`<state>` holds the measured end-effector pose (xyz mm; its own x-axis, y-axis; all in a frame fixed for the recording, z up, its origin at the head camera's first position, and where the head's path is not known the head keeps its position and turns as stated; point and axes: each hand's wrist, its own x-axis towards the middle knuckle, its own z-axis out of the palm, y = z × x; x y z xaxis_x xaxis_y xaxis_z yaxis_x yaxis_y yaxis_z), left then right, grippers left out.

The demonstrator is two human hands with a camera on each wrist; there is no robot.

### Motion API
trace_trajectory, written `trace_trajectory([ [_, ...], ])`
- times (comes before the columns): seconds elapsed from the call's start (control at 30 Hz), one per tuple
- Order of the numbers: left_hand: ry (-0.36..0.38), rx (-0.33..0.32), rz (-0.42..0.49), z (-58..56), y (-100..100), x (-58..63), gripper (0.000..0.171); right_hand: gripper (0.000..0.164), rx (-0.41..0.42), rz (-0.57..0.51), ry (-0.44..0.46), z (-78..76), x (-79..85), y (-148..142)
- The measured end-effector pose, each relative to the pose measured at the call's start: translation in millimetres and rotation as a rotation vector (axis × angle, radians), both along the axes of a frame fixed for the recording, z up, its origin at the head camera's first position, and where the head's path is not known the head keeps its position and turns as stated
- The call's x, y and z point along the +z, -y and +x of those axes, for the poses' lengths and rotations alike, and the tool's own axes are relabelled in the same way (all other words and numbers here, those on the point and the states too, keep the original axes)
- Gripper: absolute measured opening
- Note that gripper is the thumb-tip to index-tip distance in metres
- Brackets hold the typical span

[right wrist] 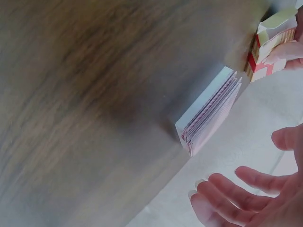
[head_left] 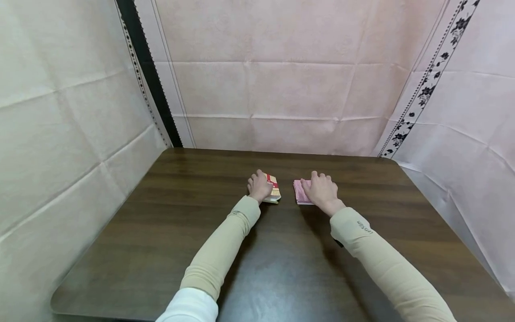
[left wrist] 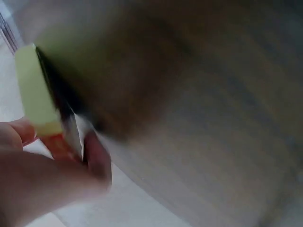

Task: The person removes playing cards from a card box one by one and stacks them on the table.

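My left hand (head_left: 259, 186) grips a small carton (head_left: 275, 185) with red and cream stripes, its thumb and fingers on opposite sides. The right wrist view shows the carton's pale yellow-green end flap (right wrist: 279, 20) standing open. To the right of it, a stack of pink-patterned cards (head_left: 300, 193) lies on the table. My right hand (head_left: 322, 191) is over the right part of this stack in the head view, hiding some of it. From the right wrist, its fingers (right wrist: 236, 194) look spread and apart from the cards, with nothing held.
The brown wood-grain table (head_left: 161, 250) has rounded corners. Pale creased cloth (head_left: 281, 89) hangs behind it and on both sides, with a dark strip (head_left: 150, 71) at the back left and a flower-patterned border (head_left: 426, 89) at the back right.
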<state>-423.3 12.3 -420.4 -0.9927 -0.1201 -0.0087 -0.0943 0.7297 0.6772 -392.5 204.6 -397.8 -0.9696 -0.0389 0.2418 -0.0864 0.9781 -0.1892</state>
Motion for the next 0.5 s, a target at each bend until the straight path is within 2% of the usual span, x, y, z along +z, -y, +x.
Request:
trace_trajectory([
  [0.07,-0.037,0.008,-0.124,-0.2,-0.5,0.6,0.056,0.056,0.002,-0.004,-0.009,0.4,2.6,0.1],
  [0.17,-0.050,0.023,-0.200,-0.5,-0.8,1.2,0.052,0.055,0.026,-0.013,-0.014,0.3,6.2,-0.5],
  [0.33,-0.030,0.015,-0.174,1.1,2.4,-4.2,0.050,0.047,0.144,-0.054,-0.048,-0.5,5.5,-3.2],
  [0.5,-0.080,-0.016,-0.157,1.3,19.3,-8.5,0.051,0.049,0.293,-0.147,-0.067,-4.8,4.2,-9.1],
])
